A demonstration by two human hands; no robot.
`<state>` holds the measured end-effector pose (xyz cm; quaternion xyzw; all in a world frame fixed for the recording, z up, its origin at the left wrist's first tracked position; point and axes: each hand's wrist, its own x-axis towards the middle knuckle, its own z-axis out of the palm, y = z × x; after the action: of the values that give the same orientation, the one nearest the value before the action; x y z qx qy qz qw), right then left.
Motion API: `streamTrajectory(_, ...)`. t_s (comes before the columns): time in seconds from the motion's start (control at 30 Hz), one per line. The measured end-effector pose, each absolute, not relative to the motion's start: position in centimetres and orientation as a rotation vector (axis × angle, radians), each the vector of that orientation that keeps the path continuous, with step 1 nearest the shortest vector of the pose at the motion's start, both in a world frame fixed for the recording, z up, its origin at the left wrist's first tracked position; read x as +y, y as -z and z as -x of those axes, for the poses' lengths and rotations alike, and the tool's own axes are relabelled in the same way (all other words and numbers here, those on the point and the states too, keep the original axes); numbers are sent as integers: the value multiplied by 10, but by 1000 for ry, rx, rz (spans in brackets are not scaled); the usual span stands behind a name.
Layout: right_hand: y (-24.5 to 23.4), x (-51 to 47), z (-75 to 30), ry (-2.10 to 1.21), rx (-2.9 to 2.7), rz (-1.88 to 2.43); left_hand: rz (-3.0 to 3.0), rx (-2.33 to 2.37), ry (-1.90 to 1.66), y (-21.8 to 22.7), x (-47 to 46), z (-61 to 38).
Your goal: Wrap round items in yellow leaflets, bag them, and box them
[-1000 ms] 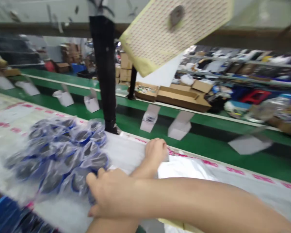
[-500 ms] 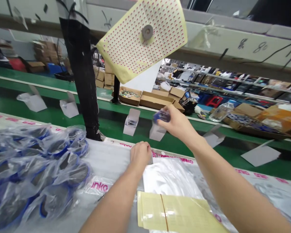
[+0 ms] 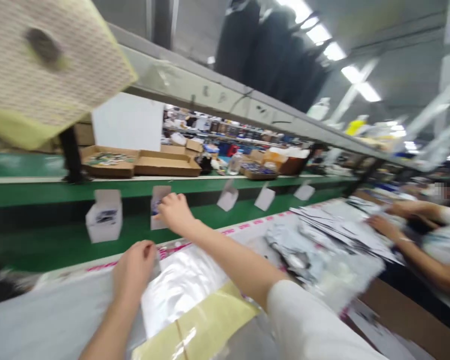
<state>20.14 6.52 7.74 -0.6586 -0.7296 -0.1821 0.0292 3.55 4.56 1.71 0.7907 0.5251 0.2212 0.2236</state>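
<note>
My right hand (image 3: 175, 212) reaches out over the green belt (image 3: 52, 245) to a small open white box (image 3: 158, 206). Its fingers are curled at the box's mouth, and a bit of a blue bagged piece (image 3: 155, 205) shows under them. My left hand (image 3: 133, 265) is a loose fist resting on the far edge of a stack of clear plastic bags (image 3: 183, 285) on the white-covered bench in front of me. I cannot see whether anything is inside that fist. The picture is smeared by motion.
More open white boxes (image 3: 104, 216) ride the belt. Cardboard trays (image 3: 138, 162) stand on the shelf behind. A yellow dotted sticker sheet (image 3: 41, 70) hangs at top left. A yellow paper (image 3: 202, 322) lies near me. At the right, another person's hands (image 3: 382, 222) work over a pile of silvery bags (image 3: 333, 240).
My right hand left the heap of blue bagged pieces, lifted one, and carried it down to the white box on the belt. The view swung right. My left hand stayed put.
</note>
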Motion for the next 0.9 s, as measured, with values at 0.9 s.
streamTrajectory(0.9,-83,25,-90,332,-2313,1630,-1595,1717,-1747,-106,-111,158)
